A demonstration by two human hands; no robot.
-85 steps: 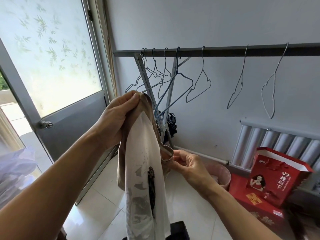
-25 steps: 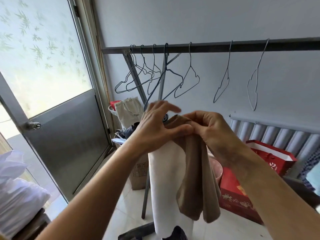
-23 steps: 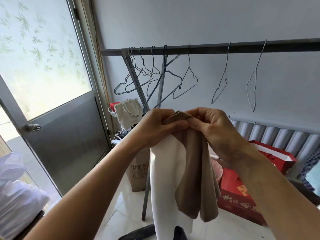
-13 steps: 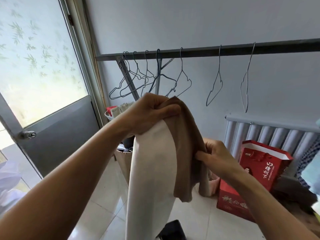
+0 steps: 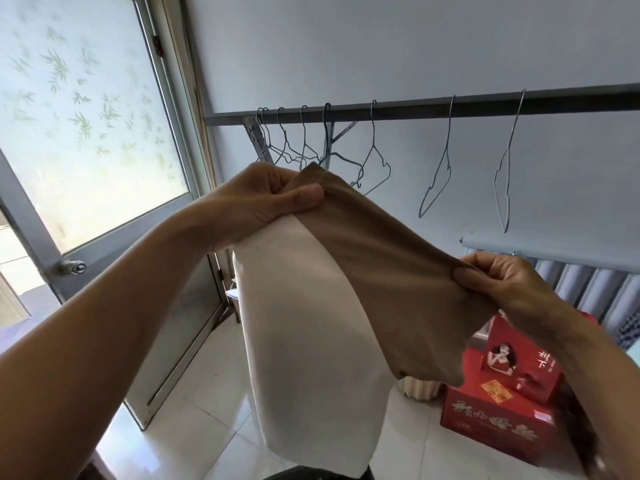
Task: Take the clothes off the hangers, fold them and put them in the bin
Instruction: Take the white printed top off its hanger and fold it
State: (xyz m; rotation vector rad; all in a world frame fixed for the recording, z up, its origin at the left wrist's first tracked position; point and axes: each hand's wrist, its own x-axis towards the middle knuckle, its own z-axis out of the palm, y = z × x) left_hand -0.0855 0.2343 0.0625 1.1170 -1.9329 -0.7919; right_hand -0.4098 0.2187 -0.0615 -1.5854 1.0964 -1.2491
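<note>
Frosted door (image 5: 104, 133) on my left, bare hangers (image 5: 373, 133) on the rail (image 5: 485, 103) behind, and I'm mid-fold: my left hand (image 5: 263, 199) pinches the shirt (image 5: 311, 323) up high, its pale panel hanging toward the floor, while my right hand (image 5: 502, 285) grips the brown edge, drawn out low to the right. Next, I reckon, the brown part folds back across the pale one, edges matched. Open air ahead, but red boxes (image 5: 491, 420) crowd the floor at right, and no bin in sight.
</note>
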